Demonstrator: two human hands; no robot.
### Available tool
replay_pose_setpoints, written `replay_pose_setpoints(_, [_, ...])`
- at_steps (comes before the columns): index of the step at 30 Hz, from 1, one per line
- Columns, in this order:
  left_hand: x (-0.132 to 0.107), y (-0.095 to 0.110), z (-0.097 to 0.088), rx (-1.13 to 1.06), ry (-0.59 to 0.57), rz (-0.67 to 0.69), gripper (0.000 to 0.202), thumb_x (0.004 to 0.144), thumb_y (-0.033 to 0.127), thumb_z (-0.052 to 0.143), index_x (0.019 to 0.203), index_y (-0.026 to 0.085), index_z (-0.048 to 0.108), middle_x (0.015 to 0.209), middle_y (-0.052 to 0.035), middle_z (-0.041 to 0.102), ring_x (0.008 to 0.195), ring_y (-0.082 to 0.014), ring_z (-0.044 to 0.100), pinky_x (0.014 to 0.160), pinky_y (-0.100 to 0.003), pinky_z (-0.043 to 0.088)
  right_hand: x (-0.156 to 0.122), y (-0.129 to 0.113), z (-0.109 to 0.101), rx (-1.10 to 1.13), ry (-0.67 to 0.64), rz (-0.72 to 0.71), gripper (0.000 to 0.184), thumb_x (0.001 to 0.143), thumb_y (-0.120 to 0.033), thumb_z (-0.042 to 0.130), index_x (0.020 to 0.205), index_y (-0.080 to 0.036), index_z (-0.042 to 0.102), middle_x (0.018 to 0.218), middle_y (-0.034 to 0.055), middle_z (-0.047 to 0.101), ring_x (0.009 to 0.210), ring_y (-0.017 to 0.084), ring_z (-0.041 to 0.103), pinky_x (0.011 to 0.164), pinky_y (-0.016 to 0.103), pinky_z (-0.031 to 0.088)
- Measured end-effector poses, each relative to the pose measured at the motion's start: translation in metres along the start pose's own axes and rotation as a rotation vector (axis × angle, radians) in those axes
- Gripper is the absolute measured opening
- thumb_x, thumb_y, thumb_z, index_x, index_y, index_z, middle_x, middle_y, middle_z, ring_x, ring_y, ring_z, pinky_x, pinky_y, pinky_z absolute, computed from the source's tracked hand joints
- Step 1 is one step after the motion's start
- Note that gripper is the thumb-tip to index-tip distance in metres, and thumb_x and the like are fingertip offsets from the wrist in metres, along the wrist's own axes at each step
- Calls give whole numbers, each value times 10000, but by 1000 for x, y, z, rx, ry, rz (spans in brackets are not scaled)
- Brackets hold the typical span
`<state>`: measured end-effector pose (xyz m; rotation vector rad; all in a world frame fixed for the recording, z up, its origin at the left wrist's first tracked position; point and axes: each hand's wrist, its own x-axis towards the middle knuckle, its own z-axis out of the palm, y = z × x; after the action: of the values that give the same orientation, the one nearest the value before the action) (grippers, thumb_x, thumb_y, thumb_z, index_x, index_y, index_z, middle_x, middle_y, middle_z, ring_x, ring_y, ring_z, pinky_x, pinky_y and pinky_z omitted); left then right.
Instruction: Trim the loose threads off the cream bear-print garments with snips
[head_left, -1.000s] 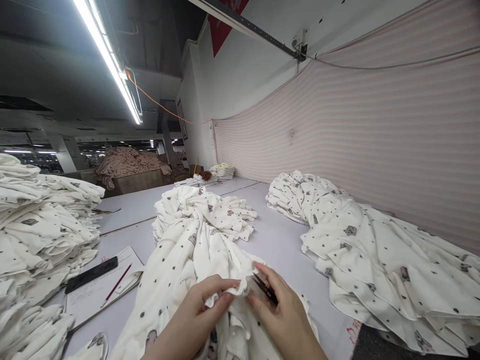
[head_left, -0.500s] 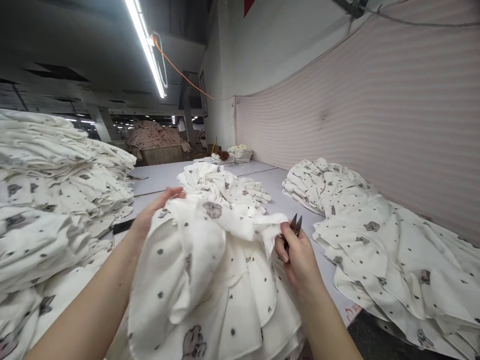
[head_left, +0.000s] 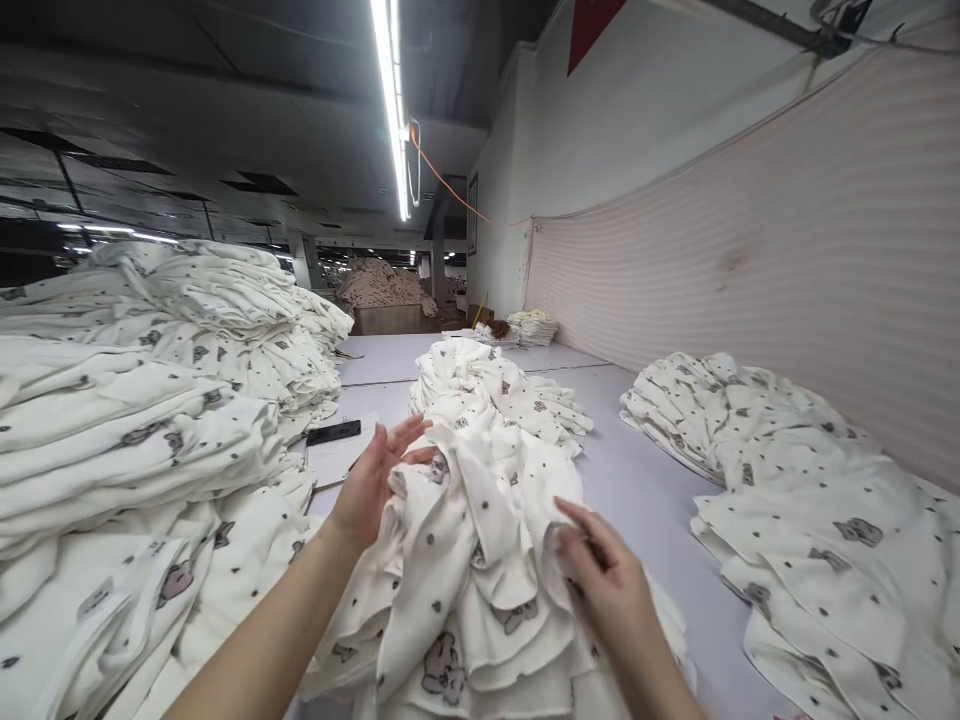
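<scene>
One heap of soft white cloth printed with grey dots and animal figures (head_left: 484, 565) lies before us on the pale lilac tabletop (head_left: 645, 490), our bare left hand (head_left: 367, 495) spread wide at its left side, our blurred right hand (head_left: 609, 578) perhaps pinching its right edge; we cannot tell. Loose support could, we judge, let folds slip; its long axis runs away from us, toward the low folded stack (head_left: 534, 327).

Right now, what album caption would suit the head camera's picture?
Left hand and right hand at printed white cloth, with more piles on either side.
</scene>
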<state>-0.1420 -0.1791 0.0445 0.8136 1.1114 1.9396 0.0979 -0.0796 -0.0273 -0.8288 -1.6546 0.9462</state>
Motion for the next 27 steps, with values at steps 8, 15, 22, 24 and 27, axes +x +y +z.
replay_pose_setpoints(8, [-56, -31, -6, 130, 128, 36, 635, 876, 641, 422, 1424, 337, 321, 1558, -32, 291, 1421, -294, 250, 1103, -437, 322, 10, 4, 12, 288, -44, 190, 293, 802, -454, 662, 956, -206, 646, 906, 30, 700, 835, 233, 646, 707, 295, 498])
replay_pose_setpoints(15, [-71, -47, 23, 285, -16, 211, 1006, 776, 471, 662, 1481, 391, -52, 1616, 5, -31, 1466, -283, 41, 1120, -425, 292, 4, -26, 42, 498, -153, 205, 296, 809, -461, 667, 919, -187, 643, 876, 28, 703, 845, 227, 647, 704, 272, 509])
replay_pose_setpoints(22, [-61, -46, 22, -18, -76, 59, 828, 732, 92, 485, 1470, 346, 205, 1575, -6, 257, 1445, -223, 200, 1125, -378, 305, -3, -13, 38, 377, -3, 158, 524, 778, -472, 696, 1211, -201, 575, 1221, 91, 640, 1097, 273, 600, 847, 321, 520])
replay_pose_setpoints(24, [-60, -45, 23, -35, -58, 74, 818, 721, 82, 485, 1461, 334, 243, 1564, -10, 289, 1443, -233, 204, 1128, -390, 302, 0, -8, 40, 413, -7, 150, 444, 818, -462, 656, 1164, -188, 601, 1183, 88, 663, 1089, 264, 608, 875, 323, 508])
replay_pose_setpoints(27, [-62, -40, 24, 62, -60, 81, 777, 763, 125, 531, 1453, 353, 257, 1564, -4, 289, 1444, -238, 200, 1146, -410, 264, -1, -6, 41, 397, 18, 145, 382, 837, -467, 623, 1082, -174, 629, 1133, 84, 680, 1076, 258, 610, 866, 304, 504])
